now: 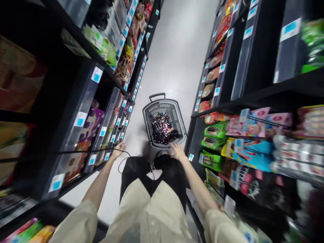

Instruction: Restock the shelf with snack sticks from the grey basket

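Note:
A grey shopping basket with a dark rim stands on the floor in front of my legs. Many small, dark, shiny packets lie heaped inside it; their kind is too small to make out. My right hand is at the basket's near right corner, its fingers spread by the rim. Whether they press on it I cannot tell. Out to the left, beside the lower shelf fronts, my left hand has loosely bent fingers with some space between them and no product in it. A thin black cable crosses by this hand.
Dark shelving with price tags lines the left side. On the right hang green snack packs and a blue bag, close to my right arm. Pale aisle floor runs ahead between the shelves. The basket's handle lies at its far side.

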### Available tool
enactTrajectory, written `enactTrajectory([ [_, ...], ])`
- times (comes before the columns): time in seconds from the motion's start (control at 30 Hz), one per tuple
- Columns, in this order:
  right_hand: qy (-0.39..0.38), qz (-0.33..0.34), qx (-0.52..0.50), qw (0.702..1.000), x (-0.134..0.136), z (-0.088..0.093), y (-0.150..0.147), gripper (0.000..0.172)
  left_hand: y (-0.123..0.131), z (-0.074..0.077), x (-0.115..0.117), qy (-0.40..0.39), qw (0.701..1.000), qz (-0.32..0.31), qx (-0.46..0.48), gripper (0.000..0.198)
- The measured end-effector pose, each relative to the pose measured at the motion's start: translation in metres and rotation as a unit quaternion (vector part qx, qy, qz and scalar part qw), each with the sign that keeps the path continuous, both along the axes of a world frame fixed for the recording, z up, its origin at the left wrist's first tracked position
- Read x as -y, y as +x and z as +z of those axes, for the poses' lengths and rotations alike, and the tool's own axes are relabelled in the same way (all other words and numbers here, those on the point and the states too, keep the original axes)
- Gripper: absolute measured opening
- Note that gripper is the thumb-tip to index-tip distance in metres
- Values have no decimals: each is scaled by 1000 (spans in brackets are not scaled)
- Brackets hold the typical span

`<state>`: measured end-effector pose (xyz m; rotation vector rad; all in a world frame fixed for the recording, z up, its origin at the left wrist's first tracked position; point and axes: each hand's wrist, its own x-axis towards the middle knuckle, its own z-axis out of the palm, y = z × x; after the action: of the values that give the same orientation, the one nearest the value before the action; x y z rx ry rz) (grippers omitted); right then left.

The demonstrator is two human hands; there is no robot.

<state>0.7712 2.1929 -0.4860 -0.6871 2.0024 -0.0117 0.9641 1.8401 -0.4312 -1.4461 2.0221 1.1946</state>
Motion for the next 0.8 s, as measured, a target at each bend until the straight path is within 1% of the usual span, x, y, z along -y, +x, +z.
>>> enactTrajectory([
  [0.03,-9,17,-2,1000,-3,-32,2,97,-21,-39,-1,16,1000,-8,-12,38],
  [0.07,-20,35,-5,999,-5,-63,2,104,-42,-79,-4,33,999,-10,-32,48],
  [0.1,-31,56,-9,998,-7,-93,2,104,-63,-118,-9,49,997,-11,-59,59],
  [0.13,-40,77,-12,996,-9,-122,3,97,-83,-155,-18,61,994,-13,-89,70],
  [0.17,-45,95,-17,994,-10,-149,4,86,-100,-190,-28,70,990,-14,-122,80],
  [0.2,-48,115,-20,992,-12,-172,6,76,-115,-221,-39,70,985,-14,-156,87],
  [0.23,-50,132,-22,990,-13,-191,9,73,-127,-248,-49,64,980,-14,-190,92],
  [0.27,-52,142,-33,988,-15,-205,12,77,-136,-270,-58,51,975,-9,-217,95],
  [0.3,-53,148,-45,987,-17,-216,15,78,-143,-287,-65,23,969,4,-246,93],
  [0.33,-56,151,-53,985,-18,-224,18,79,-148,-300,-69,6,958,3,-286,94],
  [0.4,-65,144,-66,985,-22,-234,21,85,-152,-315,-70,-4,940,-4,-342,95],
  [0.47,-63,139,-71,986,-27,-243,23,90,-153,-321,-65,2,926,-15,-378,97],
  [0.53,-79,136,-76,985,-33,-252,26,90,-153,-324,-59,11,918,-23,-396,101],
  [0.57,-97,132,-80,983,-35,-257,28,87,-153,-325,-57,14,915,-27,-402,104],
  [0.63,-126,119,-82,981,-34,-262,34,74,-153,-326,-53,22,910,-40,-413,109],
  [0.7,-123,109,-75,984,-23,-256,43,59,-152,-324,-48,28,907,-57,-416,110],
  [0.73,-107,105,-69,986,-14,-249,47,56,-150,-323,-46,31,908,-65,-412,110],
  [0.8,-68,98,-41,992,9,-229,54,60,-143,-319,-40,42,913,-78,-397,108],
])
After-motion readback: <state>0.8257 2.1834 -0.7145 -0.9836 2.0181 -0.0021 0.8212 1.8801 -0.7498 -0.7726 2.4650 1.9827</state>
